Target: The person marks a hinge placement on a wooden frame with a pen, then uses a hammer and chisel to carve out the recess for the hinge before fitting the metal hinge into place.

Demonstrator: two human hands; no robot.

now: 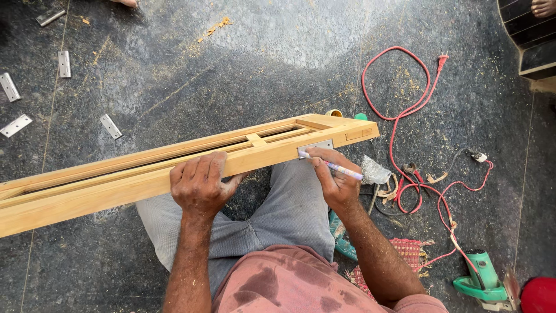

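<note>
We count one long pale wooden frame (174,165) with slats down its middle, lying slantwise across our lap, and one small grey metal hinge plate (315,147) set on the frame's near edge, close to its far right end. Five more grey metal hinges (109,126) lie loose on the floor beyond the frame's left half, well apart from it. One red electric cable (399,116) loops to the right of the frame's end, and one green power tool (480,277) sits farther right of the frame and nearer to us. A small yellow cup (333,113) and a green cap (361,116) peek out just behind the frame's right end.

Our left hand (200,184) is clamped over the frame near its middle, fingers curled across the top and thumb on the near face. Our right hand (337,179) is closed around a slim pale pencil (336,167), pinched between thumb and fingers, its tip touching the hinge plate's lower left edge.

Under the frame spreads a dark speckled stone floor (278,58), dusted with sawdust and wood shavings. A red woven mat (405,255) lies below the frame's right end, by our right forearm.
</note>
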